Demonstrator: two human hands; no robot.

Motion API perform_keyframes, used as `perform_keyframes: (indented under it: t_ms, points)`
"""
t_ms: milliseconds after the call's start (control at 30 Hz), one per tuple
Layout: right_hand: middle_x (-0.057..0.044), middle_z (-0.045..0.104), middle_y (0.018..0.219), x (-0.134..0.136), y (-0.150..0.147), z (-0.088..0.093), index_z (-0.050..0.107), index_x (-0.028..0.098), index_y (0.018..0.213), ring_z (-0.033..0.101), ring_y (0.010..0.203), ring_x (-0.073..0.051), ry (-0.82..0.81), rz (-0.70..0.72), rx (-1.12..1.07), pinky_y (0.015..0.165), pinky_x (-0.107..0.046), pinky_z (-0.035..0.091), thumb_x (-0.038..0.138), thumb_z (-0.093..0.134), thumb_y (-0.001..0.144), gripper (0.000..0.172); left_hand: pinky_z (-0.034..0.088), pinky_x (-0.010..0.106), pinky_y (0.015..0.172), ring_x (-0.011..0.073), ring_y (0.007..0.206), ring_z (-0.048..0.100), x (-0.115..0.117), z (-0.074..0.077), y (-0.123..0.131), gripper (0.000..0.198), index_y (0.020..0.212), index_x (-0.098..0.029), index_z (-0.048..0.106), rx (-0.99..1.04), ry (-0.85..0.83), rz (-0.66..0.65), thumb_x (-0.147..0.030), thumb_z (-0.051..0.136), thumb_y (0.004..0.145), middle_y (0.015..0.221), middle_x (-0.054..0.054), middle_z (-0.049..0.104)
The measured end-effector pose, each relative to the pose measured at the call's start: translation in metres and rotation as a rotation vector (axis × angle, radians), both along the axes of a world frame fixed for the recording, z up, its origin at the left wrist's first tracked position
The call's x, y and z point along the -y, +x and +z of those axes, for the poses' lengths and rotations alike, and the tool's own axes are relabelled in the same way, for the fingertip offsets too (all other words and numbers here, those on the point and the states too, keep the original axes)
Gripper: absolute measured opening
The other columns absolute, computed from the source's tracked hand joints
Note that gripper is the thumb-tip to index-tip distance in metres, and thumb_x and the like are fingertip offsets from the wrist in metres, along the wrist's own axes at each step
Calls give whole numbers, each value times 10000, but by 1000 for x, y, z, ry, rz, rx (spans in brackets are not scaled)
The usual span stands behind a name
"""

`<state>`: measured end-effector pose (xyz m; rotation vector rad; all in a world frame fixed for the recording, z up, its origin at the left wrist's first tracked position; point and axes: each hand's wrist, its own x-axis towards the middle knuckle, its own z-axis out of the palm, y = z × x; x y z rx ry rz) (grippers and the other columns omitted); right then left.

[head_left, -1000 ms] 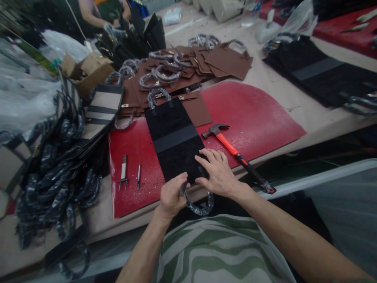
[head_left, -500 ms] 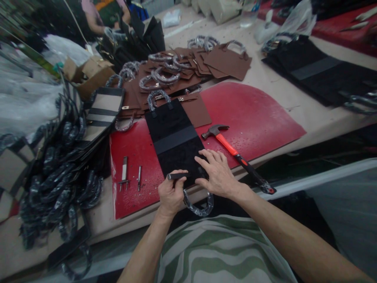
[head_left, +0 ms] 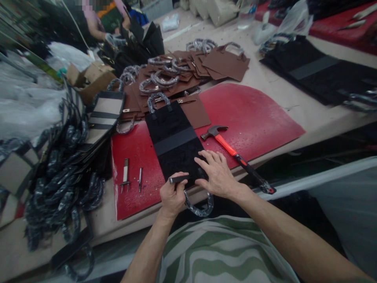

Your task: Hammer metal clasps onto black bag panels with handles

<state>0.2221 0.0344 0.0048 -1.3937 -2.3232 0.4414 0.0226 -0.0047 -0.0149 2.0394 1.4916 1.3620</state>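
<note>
A flat black bag panel [head_left: 173, 139] with a grey band lies on the red cutting mat [head_left: 253, 118]. My left hand [head_left: 172, 196] is closed round a short dark metal punch [head_left: 177, 179], held sideways at the panel's near edge. My right hand [head_left: 218, 175] lies flat with its fingers spread on the panel's near right corner. A plastic-wrapped handle [head_left: 200, 206] hangs off the table edge below both hands. A hammer [head_left: 232, 151] with an orange and black grip lies just right of my right hand.
Two small metal punches [head_left: 131, 179] lie on the mat's left part. Brown bag panels with wrapped handles [head_left: 182, 70] are piled behind. Black and beige bags [head_left: 67, 157] are heaped at left, black panels [head_left: 318, 70] at right. Another person [head_left: 103, 19] works at the far end.
My left hand has turned the punch from pointing down to lying sideways at the panel's near edge. My right hand has stayed flat on the panel.
</note>
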Motion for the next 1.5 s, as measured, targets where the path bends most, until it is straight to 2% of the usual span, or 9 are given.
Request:
perform_keyframes:
  t_ms: [100, 200, 267, 367, 433, 733, 1033, 1333, 1500]
  points:
    - [-161, 422, 1501, 0, 0, 0, 538, 171, 1382, 338, 1365, -378, -6, 2, -1, 1126, -576, 250, 421, 774, 758, 711, 597, 307, 858, 183, 917, 733, 0, -3, 0, 132, 1035, -179, 673, 69, -75, 50, -198, 589, 936, 963, 49, 760]
    - [-158, 433, 1487, -2, 3, -1, 557, 189, 1370, 344, 1356, -380, -11, 25, -34, 1119, -585, 252, 412, 778, 762, 685, 594, 333, 879, 185, 913, 735, 0, -6, 1, 126, 1035, -179, 658, 235, -145, 124, -240, 588, 949, 980, 52, 749]
    - [-131, 455, 1465, -3, 8, -3, 617, 222, 1299, 345, 1353, -371, -19, 78, -78, 1118, -586, 252, 393, 766, 781, 565, 601, 332, 862, 184, 884, 740, -1, -7, 2, 131, 1026, -173, 642, 344, -160, 178, -268, 595, 949, 963, 53, 744]
    - [-76, 478, 1438, -5, 17, -4, 716, 263, 1088, 318, 1376, -356, -53, 178, -129, 1125, -600, 228, 324, 721, 827, 268, 610, 322, 824, 184, 844, 743, -3, -7, 4, 151, 1005, -167, 624, 448, -180, 227, -304, 602, 946, 925, 53, 742]
    - [-66, 473, 1438, -6, 19, -4, 733, 269, 1024, 300, 1389, -357, -81, 203, -129, 1125, -627, 206, 263, 701, 832, 194, 612, 326, 814, 189, 839, 743, -4, -6, 4, 168, 998, -166, 621, 475, -200, 231, -325, 601, 946, 919, 57, 740]
    - [-68, 431, 1481, -8, -3, 5, 712, 313, 1144, 230, 1443, -364, -133, 211, -48, 1123, -706, 130, 126, 626, 807, 395, 603, 331, 830, 201, 869, 738, -3, -4, 4, 211, 997, -173, 625, 479, -244, 221, -375, 580, 955, 936, 73, 737]
    - [-55, 431, 1489, -13, -1, 6, 707, 305, 1141, 200, 1459, -364, -186, 247, -43, 1131, -706, 125, 116, 623, 803, 396, 600, 327, 833, 196, 875, 735, -4, -7, 3, 232, 995, -185, 621, 426, -250, 245, -403, 551, 963, 943, 66, 735]
    - [-79, 438, 1475, -8, -1, 2, 688, 281, 1155, 230, 1451, -349, -77, 253, -38, 1139, -680, 157, 148, 596, 854, 342, 586, 325, 851, 197, 905, 724, -2, -6, -1, 137, 1015, -193, 651, 361, -218, 157, -286, 586, 939, 961, 50, 745]
    - [-73, 436, 1485, -10, 0, 2, 679, 274, 1162, 229, 1454, -356, -103, 270, -40, 1131, -705, 160, 135, 587, 846, 357, 589, 335, 854, 202, 902, 725, -2, -7, -2, 139, 1008, -188, 656, 358, -222, 144, -290, 596, 934, 956, 58, 745]
